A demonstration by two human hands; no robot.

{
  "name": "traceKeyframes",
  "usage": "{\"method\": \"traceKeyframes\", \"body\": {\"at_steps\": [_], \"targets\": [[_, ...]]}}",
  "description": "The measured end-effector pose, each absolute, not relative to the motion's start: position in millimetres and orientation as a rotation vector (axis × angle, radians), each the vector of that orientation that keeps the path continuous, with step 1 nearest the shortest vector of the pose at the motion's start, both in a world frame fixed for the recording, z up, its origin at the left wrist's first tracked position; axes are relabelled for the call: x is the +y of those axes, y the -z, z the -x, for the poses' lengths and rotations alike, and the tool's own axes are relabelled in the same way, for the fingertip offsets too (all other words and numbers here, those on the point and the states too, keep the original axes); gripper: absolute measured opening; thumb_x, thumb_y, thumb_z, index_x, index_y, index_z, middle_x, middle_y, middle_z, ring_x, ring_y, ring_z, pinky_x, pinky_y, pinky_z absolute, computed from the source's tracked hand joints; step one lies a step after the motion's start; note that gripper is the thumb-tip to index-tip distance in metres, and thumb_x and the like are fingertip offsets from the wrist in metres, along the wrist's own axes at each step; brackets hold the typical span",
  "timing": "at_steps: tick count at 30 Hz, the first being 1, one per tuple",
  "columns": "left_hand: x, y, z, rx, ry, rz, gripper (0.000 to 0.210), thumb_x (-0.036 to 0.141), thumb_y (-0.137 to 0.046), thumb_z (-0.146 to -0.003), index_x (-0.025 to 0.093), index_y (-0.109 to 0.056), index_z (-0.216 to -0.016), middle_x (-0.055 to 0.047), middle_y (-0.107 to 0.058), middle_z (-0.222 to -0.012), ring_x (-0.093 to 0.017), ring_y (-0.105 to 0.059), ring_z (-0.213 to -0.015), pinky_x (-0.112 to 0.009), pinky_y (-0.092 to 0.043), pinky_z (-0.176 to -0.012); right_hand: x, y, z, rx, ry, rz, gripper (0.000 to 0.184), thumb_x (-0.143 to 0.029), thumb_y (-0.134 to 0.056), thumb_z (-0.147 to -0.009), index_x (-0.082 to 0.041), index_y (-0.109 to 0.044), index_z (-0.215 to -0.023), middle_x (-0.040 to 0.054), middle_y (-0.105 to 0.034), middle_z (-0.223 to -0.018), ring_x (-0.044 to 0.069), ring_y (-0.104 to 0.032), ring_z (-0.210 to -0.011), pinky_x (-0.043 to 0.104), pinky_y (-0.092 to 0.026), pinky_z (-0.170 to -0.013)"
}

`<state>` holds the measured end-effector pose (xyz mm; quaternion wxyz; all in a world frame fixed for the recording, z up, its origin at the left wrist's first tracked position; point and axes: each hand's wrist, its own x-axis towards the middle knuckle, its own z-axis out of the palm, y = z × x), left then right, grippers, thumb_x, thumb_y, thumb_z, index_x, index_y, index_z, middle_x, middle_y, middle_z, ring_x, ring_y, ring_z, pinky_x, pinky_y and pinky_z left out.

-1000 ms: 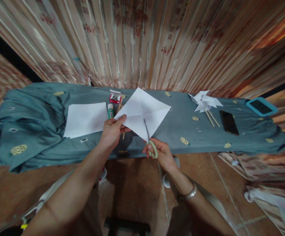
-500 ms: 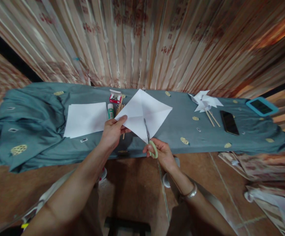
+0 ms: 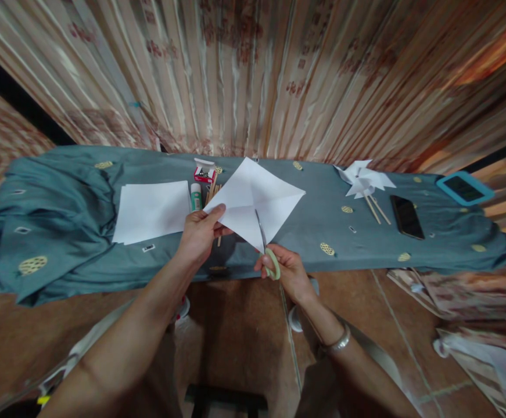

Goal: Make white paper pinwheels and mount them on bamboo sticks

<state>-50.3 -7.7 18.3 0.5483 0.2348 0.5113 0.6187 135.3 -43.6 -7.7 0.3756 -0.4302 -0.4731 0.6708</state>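
My left hand [image 3: 200,233] pinches the left corner of a creased square of white paper [image 3: 257,200], held up over the front of the table. My right hand [image 3: 284,269] grips green-handled scissors [image 3: 265,249], whose blades run up into the paper from its lower corner along a fold. The paper hides the tips of the blades.
The table wears a blue-grey cloth [image 3: 65,203]. On it lie a white sheet [image 3: 150,210], a glue stick [image 3: 196,197], a small red box [image 3: 204,171], wooden sticks [image 3: 212,188], a paper pinwheel [image 3: 363,179], a black phone [image 3: 406,216] and a blue-cased tablet [image 3: 464,188]. Curtains hang behind.
The paper has tipped very slightly and the scissors sit a touch deeper in it. Both hands stay almost where they were.
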Motion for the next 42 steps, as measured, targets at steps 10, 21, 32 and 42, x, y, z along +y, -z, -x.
{"method": "traceKeyframes", "body": {"at_steps": [10,21,32,42], "targets": [[-8,-18,49,1.222,-1.454,-0.542,0.021,0.03,-0.074,-0.063,0.014,-0.064,-0.071,-0.006,-0.072,-0.067,-0.019,-0.069,-0.062,-0.025,-0.055,-0.051,-43,7,-136,-1.256,-1.711,1.1,0.042,-0.059,-0.072,-0.067,-0.019,-0.061,-0.073,-0.0019,-0.062,-0.056,0.009,-0.049,-0.045,0.021,-0.035,-0.043],[2,-33,75,1.106,-1.667,-0.349,0.011,0.017,-0.071,-0.068,0.013,-0.062,-0.074,-0.001,-0.07,-0.066,-0.015,-0.069,-0.063,-0.027,-0.058,-0.066,-51,7,-142,-1.462,-1.937,0.905,0.048,-0.059,-0.06,-0.079,-0.016,-0.06,-0.1,0.003,-0.067,-0.072,0.011,-0.056,-0.059,0.022,-0.039,-0.052],[1,-30,66,1.085,-1.617,-0.29,0.01,0.016,-0.071,-0.07,0.012,-0.062,-0.073,-0.001,-0.069,-0.063,-0.011,-0.065,-0.055,-0.025,-0.057,-0.065,-51,11,-136,-1.413,-1.901,0.906,0.05,-0.056,-0.068,-0.075,-0.018,-0.059,-0.107,0.0028,-0.067,-0.081,0.01,-0.057,-0.062,0.022,-0.044,-0.057],[-5,-22,59,1.097,-1.539,-0.426,0.029,0.017,-0.082,-0.047,0.014,-0.069,-0.072,-0.001,-0.072,-0.073,-0.014,-0.066,-0.065,-0.023,-0.054,-0.059,-45,7,-144,-1.365,-1.749,0.963,0.043,-0.055,-0.065,-0.078,-0.019,-0.06,-0.1,0.0017,-0.067,-0.073,0.01,-0.055,-0.059,0.022,-0.041,-0.054]]}}
